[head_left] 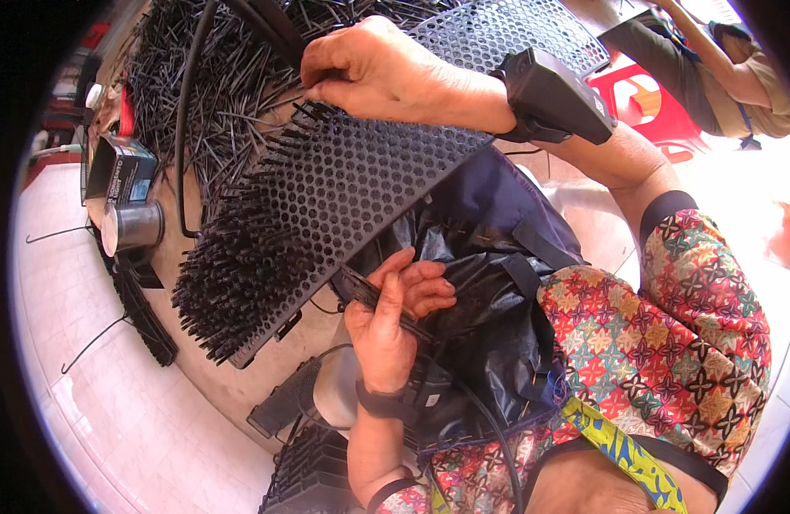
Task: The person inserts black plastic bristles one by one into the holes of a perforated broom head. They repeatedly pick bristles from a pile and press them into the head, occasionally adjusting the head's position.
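Note:
A black perforated brush board lies tilted before me, its lower-left part dense with black bristle tufts and much of the rest showing bare holes. Over its far edge is my right hand, fingers pinched together above a row of tufts; what they hold is too small to make out. Below the near edge, my left hand has its thumb closed over a thin bundle of dark strands, with the other fingers loosely curled. A black sheet covers my lap beneath.
Loose black bristles are heaped at the far left. A second perforated board lies beyond my right wrist. A metal can and an open box stand left. Another person is near a red plastic chair at upper right.

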Demonstrator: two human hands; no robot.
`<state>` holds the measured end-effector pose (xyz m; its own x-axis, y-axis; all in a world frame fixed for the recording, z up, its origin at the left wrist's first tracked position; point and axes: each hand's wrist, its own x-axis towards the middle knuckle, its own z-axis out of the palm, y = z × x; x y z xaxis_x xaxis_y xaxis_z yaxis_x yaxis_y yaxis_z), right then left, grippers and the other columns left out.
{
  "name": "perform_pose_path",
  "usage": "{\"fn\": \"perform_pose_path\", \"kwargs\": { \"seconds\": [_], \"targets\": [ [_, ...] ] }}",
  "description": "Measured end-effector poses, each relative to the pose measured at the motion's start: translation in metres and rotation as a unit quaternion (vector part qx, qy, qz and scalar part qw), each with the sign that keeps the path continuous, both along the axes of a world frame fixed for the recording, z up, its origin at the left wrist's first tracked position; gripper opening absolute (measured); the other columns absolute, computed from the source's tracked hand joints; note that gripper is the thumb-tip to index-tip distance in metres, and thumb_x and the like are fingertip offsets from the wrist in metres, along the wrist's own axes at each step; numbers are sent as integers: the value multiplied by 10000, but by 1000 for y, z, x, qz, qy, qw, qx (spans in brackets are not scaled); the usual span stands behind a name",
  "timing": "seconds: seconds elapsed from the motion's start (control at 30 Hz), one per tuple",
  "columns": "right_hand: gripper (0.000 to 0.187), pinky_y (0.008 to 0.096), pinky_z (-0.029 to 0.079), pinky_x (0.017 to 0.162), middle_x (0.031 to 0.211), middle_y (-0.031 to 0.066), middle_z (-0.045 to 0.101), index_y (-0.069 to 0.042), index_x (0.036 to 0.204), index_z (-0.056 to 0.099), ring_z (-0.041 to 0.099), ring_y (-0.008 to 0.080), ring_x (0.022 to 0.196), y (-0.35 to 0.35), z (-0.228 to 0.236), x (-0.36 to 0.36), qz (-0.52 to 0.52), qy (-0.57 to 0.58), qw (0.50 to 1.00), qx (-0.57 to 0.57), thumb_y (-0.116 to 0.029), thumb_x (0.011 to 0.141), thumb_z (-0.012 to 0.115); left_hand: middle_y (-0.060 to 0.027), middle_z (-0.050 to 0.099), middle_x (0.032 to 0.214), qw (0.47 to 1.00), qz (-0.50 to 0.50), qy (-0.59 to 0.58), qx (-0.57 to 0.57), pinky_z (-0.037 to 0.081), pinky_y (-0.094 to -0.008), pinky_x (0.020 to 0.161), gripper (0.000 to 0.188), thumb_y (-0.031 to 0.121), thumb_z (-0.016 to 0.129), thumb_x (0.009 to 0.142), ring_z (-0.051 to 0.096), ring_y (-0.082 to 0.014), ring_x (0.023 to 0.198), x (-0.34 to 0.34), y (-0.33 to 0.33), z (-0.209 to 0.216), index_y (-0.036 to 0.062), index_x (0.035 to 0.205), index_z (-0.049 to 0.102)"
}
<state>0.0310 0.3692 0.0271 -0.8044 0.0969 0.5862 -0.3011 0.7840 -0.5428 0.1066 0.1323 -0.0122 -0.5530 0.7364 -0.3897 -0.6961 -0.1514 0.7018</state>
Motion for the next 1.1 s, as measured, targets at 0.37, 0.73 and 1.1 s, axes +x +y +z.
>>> {"fn": "perform_pose_path", "kwargs": {
  "seconds": [0.37,0.73,1.1],
  "targets": [
    [234,280,494,591,729,127,640,51,897,608,605,140,652,-66,7,82,171,-299,910,-230,-152,802,676,-254,592,1017,989,-73,-62,116,545,-406,704,410,269,498,930,626,-324,844,-9,-8,1,-76,1151,479],
    [179,239,445,501,628,42,595,69,796,626,543,81,581,-71,12,86,126,-329,824,-444,-106,775,658,-221,605,987,991,-63,-63,96,540,-325,614,375,257,506,931,629,-273,779,-7,-7,7,-22,1180,486],
    [149,226,502,502,635,64,609,60,828,608,607,115,542,-60,10,74,136,-308,792,-509,-82,805,648,-157,634,861,998,58,31,0,387,-197,425,363,296,476,948,587,-160,586,-6,-3,15,-29,1098,536]
  ]
}}
